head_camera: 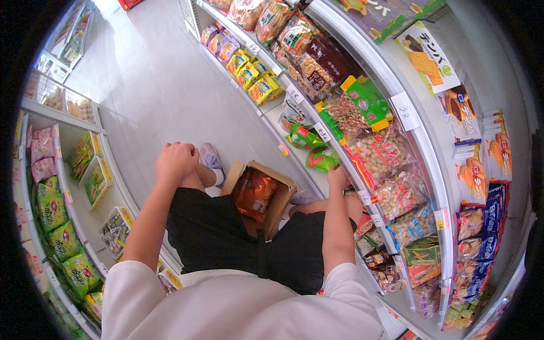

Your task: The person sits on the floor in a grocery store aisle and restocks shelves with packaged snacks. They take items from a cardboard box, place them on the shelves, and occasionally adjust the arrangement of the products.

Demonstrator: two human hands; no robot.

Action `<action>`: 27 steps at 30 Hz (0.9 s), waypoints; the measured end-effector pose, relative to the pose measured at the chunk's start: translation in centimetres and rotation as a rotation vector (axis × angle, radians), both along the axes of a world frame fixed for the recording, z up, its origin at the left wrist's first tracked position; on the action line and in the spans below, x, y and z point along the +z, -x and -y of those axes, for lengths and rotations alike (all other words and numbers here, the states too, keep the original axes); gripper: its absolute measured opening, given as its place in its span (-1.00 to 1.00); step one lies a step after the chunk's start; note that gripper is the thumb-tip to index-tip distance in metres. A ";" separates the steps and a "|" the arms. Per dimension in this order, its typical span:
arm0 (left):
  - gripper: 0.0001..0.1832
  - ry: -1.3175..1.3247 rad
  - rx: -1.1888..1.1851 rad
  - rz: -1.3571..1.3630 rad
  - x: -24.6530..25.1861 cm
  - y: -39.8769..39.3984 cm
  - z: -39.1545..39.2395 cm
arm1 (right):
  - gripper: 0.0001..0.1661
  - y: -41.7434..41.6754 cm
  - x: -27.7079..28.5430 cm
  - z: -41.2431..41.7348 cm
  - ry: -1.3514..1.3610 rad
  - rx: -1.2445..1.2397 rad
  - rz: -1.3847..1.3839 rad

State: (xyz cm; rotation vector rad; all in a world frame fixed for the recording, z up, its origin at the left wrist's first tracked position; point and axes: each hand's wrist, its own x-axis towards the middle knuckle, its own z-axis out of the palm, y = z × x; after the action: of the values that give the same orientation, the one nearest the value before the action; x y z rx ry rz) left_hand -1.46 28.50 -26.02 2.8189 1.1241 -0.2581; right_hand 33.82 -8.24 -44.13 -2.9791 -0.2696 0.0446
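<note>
My left hand (177,160) rests curled on my left knee, with no object visible in it. On the right, my right hand (338,177) reaches under a shelf edge to the low shelf and touches the lower end of a green snack bag (322,159); its fingers are partly hidden, so its grip cannot be made out. Just beyond lies another green bag (304,137), beside a white and dark bag (293,114). Between my legs stands an open cardboard box (282,209) with orange-red snack bags (256,196) inside.
Yellow snack packets (257,80) and purple packets (220,42) line the low shelf farther along. Above it, a shelf holds bagged peanuts (377,153) behind a price-tagged edge. Another shelf unit (111,157) with green bags and plastic bins stands at left, across the tiled floor (148,85).
</note>
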 end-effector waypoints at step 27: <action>-0.49 0.479 -0.072 -0.433 -18.6 -4.3 14.2 | -0.33 13.0 0.2 0.4 0.001 0.688 -0.367</action>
State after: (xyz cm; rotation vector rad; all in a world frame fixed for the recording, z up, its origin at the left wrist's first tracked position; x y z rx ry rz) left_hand 2.88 14.34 -44.60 2.4281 0.8665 -1.0309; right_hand 20.79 -8.68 -43.90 -2.6498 -1.2043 0.6479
